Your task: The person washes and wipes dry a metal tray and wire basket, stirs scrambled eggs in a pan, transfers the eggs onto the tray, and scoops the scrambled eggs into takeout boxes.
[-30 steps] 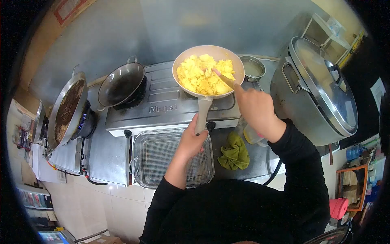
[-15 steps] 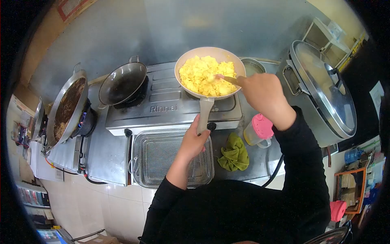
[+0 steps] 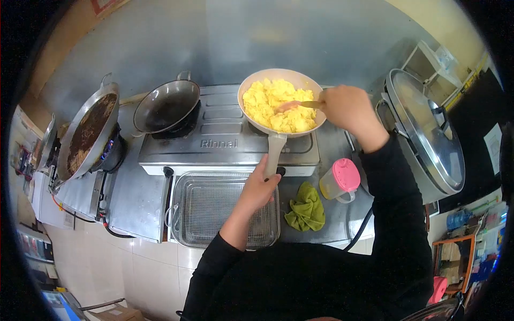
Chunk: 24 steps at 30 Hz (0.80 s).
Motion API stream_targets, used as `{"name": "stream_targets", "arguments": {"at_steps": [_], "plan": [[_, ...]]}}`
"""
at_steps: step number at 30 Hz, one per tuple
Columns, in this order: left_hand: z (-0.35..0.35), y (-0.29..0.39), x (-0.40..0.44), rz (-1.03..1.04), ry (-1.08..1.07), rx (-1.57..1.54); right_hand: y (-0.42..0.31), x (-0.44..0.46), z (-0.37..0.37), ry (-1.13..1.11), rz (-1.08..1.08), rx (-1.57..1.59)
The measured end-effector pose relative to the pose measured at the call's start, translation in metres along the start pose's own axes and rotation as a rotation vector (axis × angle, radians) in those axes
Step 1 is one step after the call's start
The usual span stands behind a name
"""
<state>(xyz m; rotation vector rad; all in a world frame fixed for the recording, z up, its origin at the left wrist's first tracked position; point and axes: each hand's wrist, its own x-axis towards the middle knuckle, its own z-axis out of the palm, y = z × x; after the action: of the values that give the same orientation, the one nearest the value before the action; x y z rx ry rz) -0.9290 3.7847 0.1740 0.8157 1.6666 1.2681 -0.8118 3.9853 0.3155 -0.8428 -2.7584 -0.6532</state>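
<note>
My left hand [image 3: 258,191] is closed round the light handle of a frying pan [image 3: 276,152], which stands over the right burner of a steel stove [image 3: 219,155]. Yellow scrambled egg [image 3: 270,99] fills much of the pan. Closed on the handle of a spatula [image 3: 308,105], my right hand [image 3: 350,109] is at the pan's right edge. The spatula's pinkish tip lies in the egg.
An empty dark wok [image 3: 167,107] sits on the left burner, and a wok of brown food [image 3: 88,134] stands over a flame farther left. Nearby are a wire basket [image 3: 214,211], green cloth [image 3: 306,207], pink-lidded jug [image 3: 341,180] and large lidded pot [image 3: 428,134].
My right hand and the spatula have moved across the egg, from pointing up-left to lying nearly level. The pink-lidded jug, mostly covered a second ago, is in full view. The camera view has shifted slightly.
</note>
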Motion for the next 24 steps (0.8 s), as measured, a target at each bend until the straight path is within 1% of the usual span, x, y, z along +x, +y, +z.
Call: {"name": "stream_targets", "arguments": {"at_steps": [2,3,6,7,9,12,14,15,18,21,23,24], "plan": [[0.0,0.0,-0.002,-0.036,-0.012,-0.027,-0.009,-0.015,-0.047,0.048,0.007,0.024],[0.0,-0.002,-0.002,-0.028,-0.011,-0.048,-0.016,-0.02,-0.059,0.068,0.014,0.039],[0.002,-0.008,0.001,-0.003,-0.013,-0.078,-0.039,-0.01,-0.052,0.073,-0.054,0.073],[0.002,-0.009,0.001,0.004,-0.009,-0.071,-0.046,-0.001,-0.035,0.088,-0.141,0.09],[0.001,-0.007,0.002,0.022,-0.003,-0.043,-0.065,0.012,-0.003,0.108,-0.211,0.128],[0.001,-0.004,-0.002,0.031,-0.003,0.015,-0.082,0.037,0.024,-0.04,-0.073,0.16],[0.001,-0.003,-0.003,0.032,-0.004,0.039,-0.086,0.048,0.032,-0.047,-0.002,0.135],[0.001,-0.006,-0.002,0.042,-0.002,0.031,-0.085,0.052,0.035,-0.051,0.035,0.121],[0.002,-0.013,0.001,0.057,0.001,0.013,-0.065,0.056,0.045,0.07,-0.035,0.105],[0.0,-0.007,0.0,0.053,0.008,0.013,-0.037,0.064,0.006,-0.113,0.044,0.094],[0.0,-0.005,0.0,0.045,-0.001,0.027,-0.018,0.062,-0.037,-0.084,0.03,0.192],[0.001,-0.005,0.0,0.036,-0.004,0.028,-0.012,0.064,-0.044,-0.052,0.01,0.175]]}}
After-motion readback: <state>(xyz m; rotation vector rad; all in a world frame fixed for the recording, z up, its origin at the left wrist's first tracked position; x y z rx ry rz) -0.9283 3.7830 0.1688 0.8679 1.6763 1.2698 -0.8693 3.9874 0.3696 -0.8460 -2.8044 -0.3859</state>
